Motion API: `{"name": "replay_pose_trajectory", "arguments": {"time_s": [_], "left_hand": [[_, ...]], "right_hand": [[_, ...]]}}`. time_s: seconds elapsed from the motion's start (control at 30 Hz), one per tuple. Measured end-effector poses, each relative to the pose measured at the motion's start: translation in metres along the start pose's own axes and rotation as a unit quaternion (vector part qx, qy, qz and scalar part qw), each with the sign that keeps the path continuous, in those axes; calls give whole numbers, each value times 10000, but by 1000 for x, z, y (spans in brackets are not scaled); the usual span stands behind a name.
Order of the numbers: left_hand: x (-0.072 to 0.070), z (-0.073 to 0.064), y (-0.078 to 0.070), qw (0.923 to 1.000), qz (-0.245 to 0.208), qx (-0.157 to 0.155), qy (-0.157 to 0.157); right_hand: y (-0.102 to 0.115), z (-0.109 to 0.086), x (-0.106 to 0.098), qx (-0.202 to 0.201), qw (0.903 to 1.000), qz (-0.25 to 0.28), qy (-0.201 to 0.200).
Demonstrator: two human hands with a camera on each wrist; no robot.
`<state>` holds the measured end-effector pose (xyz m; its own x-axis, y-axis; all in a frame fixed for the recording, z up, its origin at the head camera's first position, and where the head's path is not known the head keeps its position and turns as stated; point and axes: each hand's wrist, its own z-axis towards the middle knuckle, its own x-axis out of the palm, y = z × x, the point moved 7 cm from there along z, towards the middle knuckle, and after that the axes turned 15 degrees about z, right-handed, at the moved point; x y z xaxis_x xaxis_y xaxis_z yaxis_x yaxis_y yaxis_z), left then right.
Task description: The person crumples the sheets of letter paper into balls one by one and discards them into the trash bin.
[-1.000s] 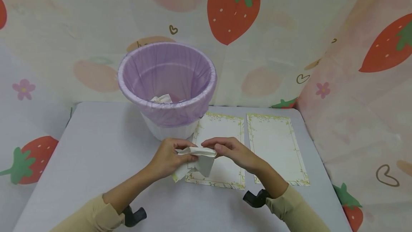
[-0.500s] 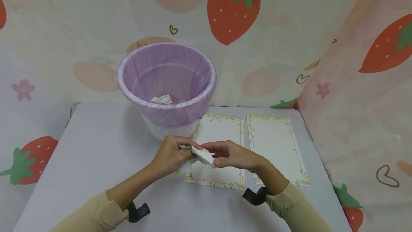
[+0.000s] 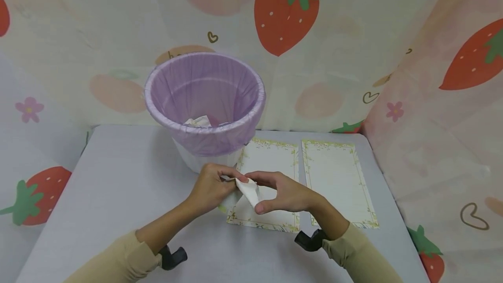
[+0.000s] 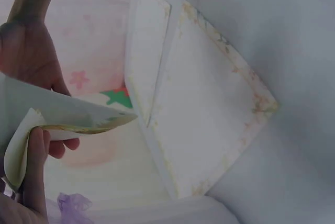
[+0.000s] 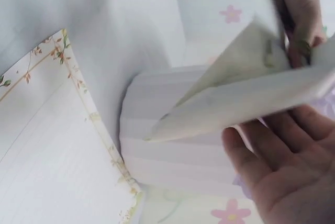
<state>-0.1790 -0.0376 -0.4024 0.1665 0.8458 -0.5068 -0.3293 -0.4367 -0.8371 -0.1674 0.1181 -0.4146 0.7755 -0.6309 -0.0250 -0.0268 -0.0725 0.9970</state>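
Observation:
A folded, bent sheet of letter paper (image 3: pixel 249 192) is held up between both hands, above the table. My left hand (image 3: pixel 212 189) pinches it at its left side, thumb and fingers curled on the fold. My right hand (image 3: pixel 290 193) is at the sheet's other end, its thumb spread well apart from the fingers. In the right wrist view the right fingers (image 5: pixel 282 135) lie fairly straight along the folded paper (image 5: pixel 230 106). Seen from the left wrist, the sheet (image 4: pixel 63 109) comes to a point and shows a yellowish printed border.
Behind the hands stands a white bin (image 3: pixel 206 160) with a purple liner (image 3: pixel 204 136) folded over its rim. Crumpled paper (image 3: pixel 199 121) lies inside it. Two flat bordered sheets, a nearer one (image 3: pixel 271 217) and a right one (image 3: pixel 334 178), lie on the grey-white table (image 3: pixel 125 165).
The paper has turned from a level fold to a downward-slanting point. The right thumb has moved down and away from the right fingers, and the left hand has shifted slightly right.

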Motion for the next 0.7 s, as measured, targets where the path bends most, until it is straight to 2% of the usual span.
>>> {"name": "replay_pose_trajectory", "arguments": {"time_s": [0.2, 0.57, 0.7], "left_hand": [[-1, 3, 6, 9984, -429, -363, -112], [3, 0, 11, 9950, -830, -545, 98], [4, 0, 14, 9938, -865, -673, 159]], "right_hand": [[2, 3, 0, -189, 9991, -303, -249], [7, 0, -5, -370, 9982, -205, -436], [7, -1, -8, -426, 9966, -427, -565]]}}
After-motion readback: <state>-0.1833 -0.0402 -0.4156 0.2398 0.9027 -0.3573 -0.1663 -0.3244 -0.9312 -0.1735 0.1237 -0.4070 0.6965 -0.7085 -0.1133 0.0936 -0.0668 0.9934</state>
